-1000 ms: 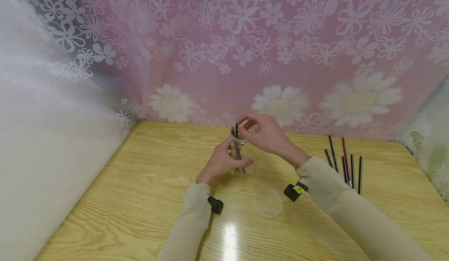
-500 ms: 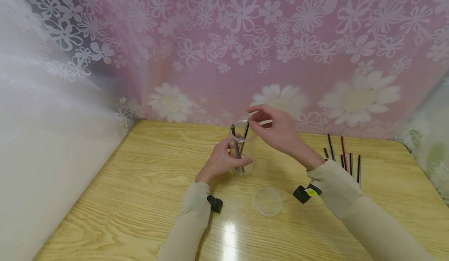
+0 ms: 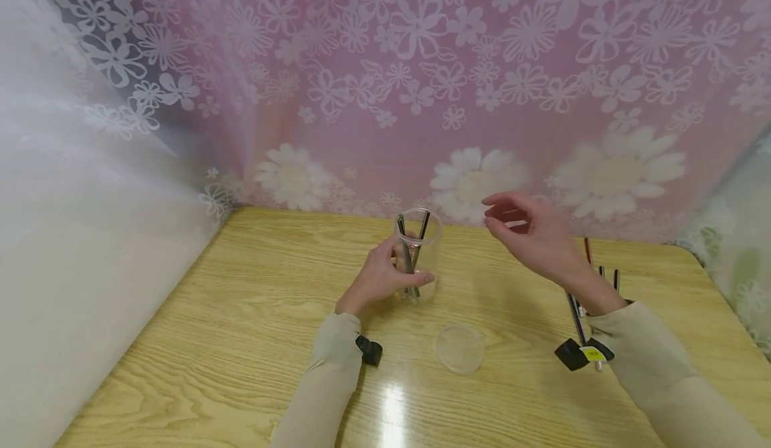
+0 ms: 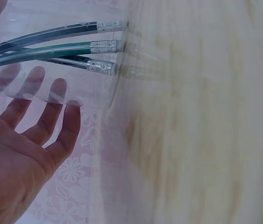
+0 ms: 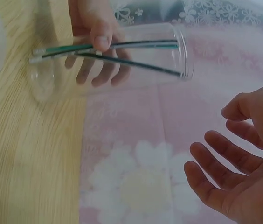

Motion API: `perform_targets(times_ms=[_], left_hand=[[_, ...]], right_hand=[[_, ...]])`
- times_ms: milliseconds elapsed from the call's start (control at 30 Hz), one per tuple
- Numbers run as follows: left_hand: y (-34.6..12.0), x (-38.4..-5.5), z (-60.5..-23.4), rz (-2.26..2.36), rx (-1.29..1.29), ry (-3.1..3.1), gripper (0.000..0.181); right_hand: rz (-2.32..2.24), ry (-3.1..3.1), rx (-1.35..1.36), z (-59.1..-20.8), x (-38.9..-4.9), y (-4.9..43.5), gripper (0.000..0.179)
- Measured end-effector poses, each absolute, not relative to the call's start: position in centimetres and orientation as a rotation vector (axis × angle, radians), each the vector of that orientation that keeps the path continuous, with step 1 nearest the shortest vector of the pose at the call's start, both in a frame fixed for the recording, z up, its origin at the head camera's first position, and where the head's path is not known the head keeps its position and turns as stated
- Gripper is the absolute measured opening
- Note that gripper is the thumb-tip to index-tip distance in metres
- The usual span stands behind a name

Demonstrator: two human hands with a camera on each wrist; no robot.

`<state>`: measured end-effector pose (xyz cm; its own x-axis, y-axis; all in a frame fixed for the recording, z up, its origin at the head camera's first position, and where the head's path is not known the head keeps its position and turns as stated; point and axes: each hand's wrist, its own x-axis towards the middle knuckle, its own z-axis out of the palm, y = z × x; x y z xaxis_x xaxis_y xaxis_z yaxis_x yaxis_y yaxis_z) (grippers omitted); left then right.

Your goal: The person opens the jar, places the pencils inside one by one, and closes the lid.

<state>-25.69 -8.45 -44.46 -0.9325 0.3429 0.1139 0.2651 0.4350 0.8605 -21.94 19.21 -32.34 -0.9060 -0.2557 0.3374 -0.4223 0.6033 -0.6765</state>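
Note:
A clear plastic jar [image 3: 430,257] stands without its lid toward the back of the table. My left hand [image 3: 376,275] holds it, thumb across the front and fingers round the far side. Inside lean three dark pencils [image 3: 424,226], one of them greenish; their metal ferrules [image 4: 106,47] are down at the jar's base in the left wrist view. To the right of the jar, my right hand [image 3: 536,239] is in the air with loosely bent fingers and nothing in them. The right wrist view shows a gap between this hand [image 5: 243,168] and the jar's rim.
A round clear lid [image 3: 459,349] lies on the wooden table in front of the jar. Several more pencils [image 3: 576,321], one red pencil [image 3: 588,250] among them, lie at the right, partly hidden under the right forearm. A flowered curtain [image 3: 361,133] hangs behind the table.
My right hand has let go of a pencil, which now leans against the right side of the jar's rim, and has moved off to the right. The left hand has stayed on the jar.

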Motion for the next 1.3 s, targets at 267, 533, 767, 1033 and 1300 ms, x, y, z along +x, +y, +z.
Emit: perform_targets(times_ms=[267,533,767,1033,1300], left_hand=[[-8.4,-25.6,-44.3,1.509,0.543,2.602,0.081],[-8.4,-25.5,-44.6,1.533,0.545,2.581,0.069],[-8.4,-25.6,-44.5,1.530,0.569,2.587,0.068],[-8.5,-25.5,-44.4,1.490,0.560,2.597,0.080],[-8.5,-25.7,-44.4,1.465,0.558,2.615,0.080]], right_hand=[[1.058,-2.677,0.494,-34.2,-22.2,22.9,0.034],[0.995,-2.756,0.404,-37.2,-22.8,26.5,0.038],[0.892,-2.859,0.238,-39.7,-24.0,29.7,0.040],[0.795,-2.977,0.178,-42.0,-24.8,31.6,0.043],[0.741,-3.052,0.151,-43.0,-25.6,31.6,0.041]])
